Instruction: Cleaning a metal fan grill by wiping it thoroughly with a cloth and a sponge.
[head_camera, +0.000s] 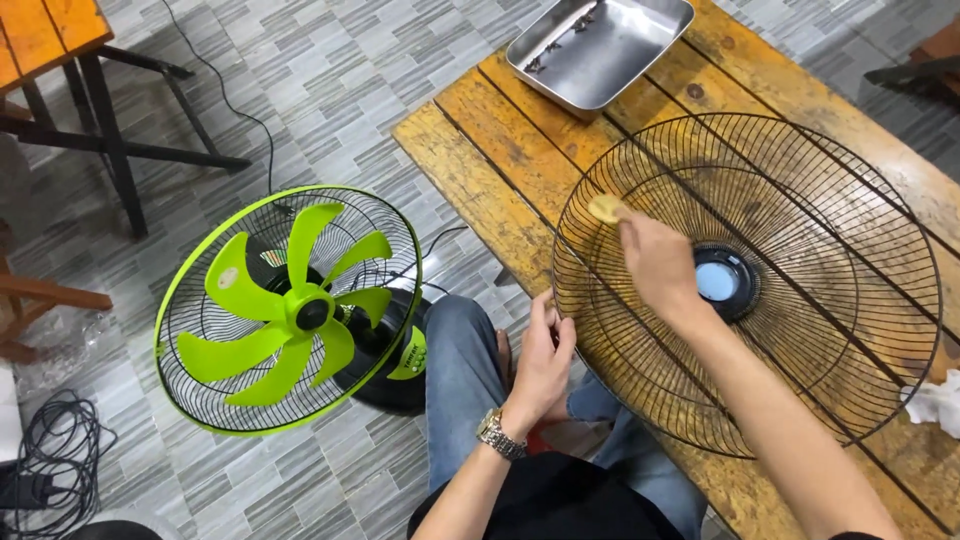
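A round black wire fan guard (780, 300) lies flat on the worn yellow wooden plank table (500, 170), filling the right half of the frame; its thin spokes run out from a black hub with a pale blue disc (718, 281) at the centre, crossed by a few concentric rings, and its near rim overhangs the table edge above the person's lap. The right hand (658, 262) rests on the grille left of the hub, fingers curled together and pinching a small yellowish pad (606, 208) against the wires. The left hand (545, 355), with a metal wristwatch (497, 434) on its wrist, sits at the guard's lower left rim, fingers loosely bent and touching the outer ring. At the top of the frame a rectangular steel tray (640, 50) stands on the table, well apart from the guard. On the grey tiled floor (330, 70) at lower left stands a lime-green fan with green blades (290, 310), and a crumpled white cloth (935, 402) lies at the right edge.
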